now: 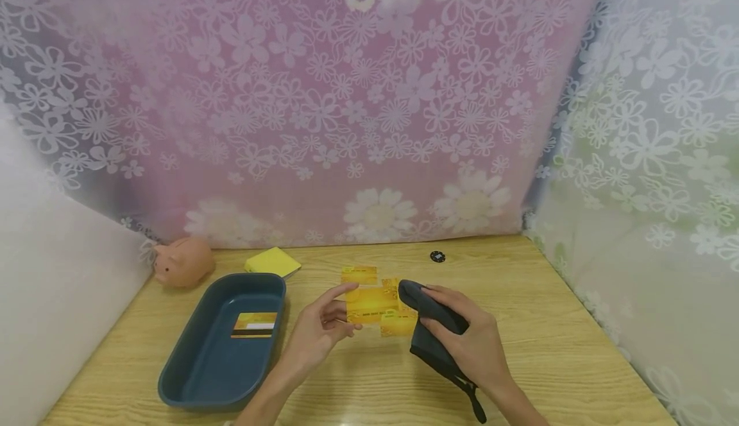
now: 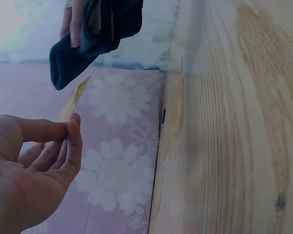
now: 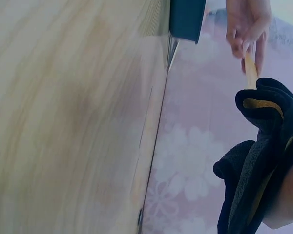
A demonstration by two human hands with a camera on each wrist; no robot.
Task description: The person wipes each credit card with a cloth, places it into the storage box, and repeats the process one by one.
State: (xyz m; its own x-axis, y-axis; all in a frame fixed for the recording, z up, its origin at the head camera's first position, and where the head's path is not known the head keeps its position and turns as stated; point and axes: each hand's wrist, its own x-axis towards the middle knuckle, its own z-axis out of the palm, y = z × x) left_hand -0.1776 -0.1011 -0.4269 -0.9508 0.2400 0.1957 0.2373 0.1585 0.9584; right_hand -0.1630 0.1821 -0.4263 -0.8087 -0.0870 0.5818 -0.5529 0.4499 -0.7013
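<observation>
In our left hand (image 1: 314, 331) we pinch a gold bank card (image 1: 371, 301) by its near end, between thumb and fingertips, holding it just above the table. It should be light, stiff but springy, and slick on its printed faces, so we would keep to the edges and leave the far end free. Our right hand (image 1: 476, 342) grips a dark fabric pouch (image 1: 435, 339), fingers along one side and thumb on the other; the left hand's card is near its folded end. The pouch looks soft and floppy, better held by its thick folded body than by the strap (image 1: 476, 407) dangling below the right hand. Yellow shows between its folds, but we cannot tell whether that is lining or contents.

More gold cards (image 1: 359, 274) lie on the wood-grain table (image 1: 566, 349) around and beyond the held one. To the left of our left hand sits a blue plastic tray (image 1: 219, 368) with a striped card (image 1: 254, 325) in it; past that are a piggy bank (image 1: 186, 262) and a yellow pad (image 1: 274, 262). A black poker chip (image 1: 437, 256) lies beyond our right hand. A pink floral curtain (image 1: 346, 124) hangs behind, with a pale flowered one (image 1: 664, 156) to the right.
</observation>
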